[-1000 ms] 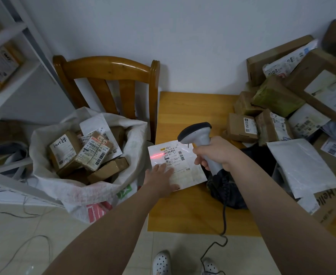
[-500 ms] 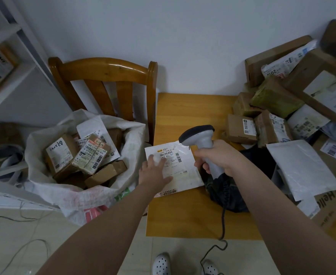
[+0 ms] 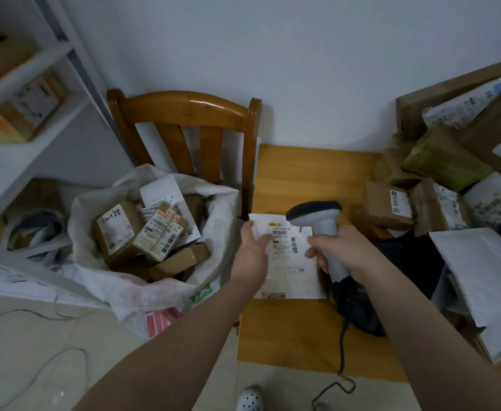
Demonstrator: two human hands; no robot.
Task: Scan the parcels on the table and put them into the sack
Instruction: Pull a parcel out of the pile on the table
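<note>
My left hand point(image 3: 252, 250) grips the flat white parcel point(image 3: 293, 271) by its left edge. My thumb is on top by the label and my other fingers are round the side. I can't see the fingers under it, so I can't tell how good my hold is. My right hand point(image 3: 341, 247) is wrapped tight round the handle of the scanner point(image 3: 317, 215). Its head sits just above my right fingers, over the parcel's top right corner. The parcel is over the table point(image 3: 302, 173), between my two hands. I can't tell if it lies flat or is tipped up a bit.

The sack point(image 3: 154, 292) is to the left of my left fingers. Its mouth is open and it is heaped with boxes. I think my next job is to carry the parcel over there.

What could go wrong? The parcel looks thin and floppy, and I hold only one edge, so it could bend and slip out. If I let go too soon, it could drop between the table and the sack. The sack is very full — a flat parcel put on that heap might slide off. The scanner's cable point(image 3: 344, 336) hangs below my right fingers, and I could snag it. The pile of parcels point(image 3: 388, 206) to the right of my right fingers looks wobbly — one bump could tip it.
</note>
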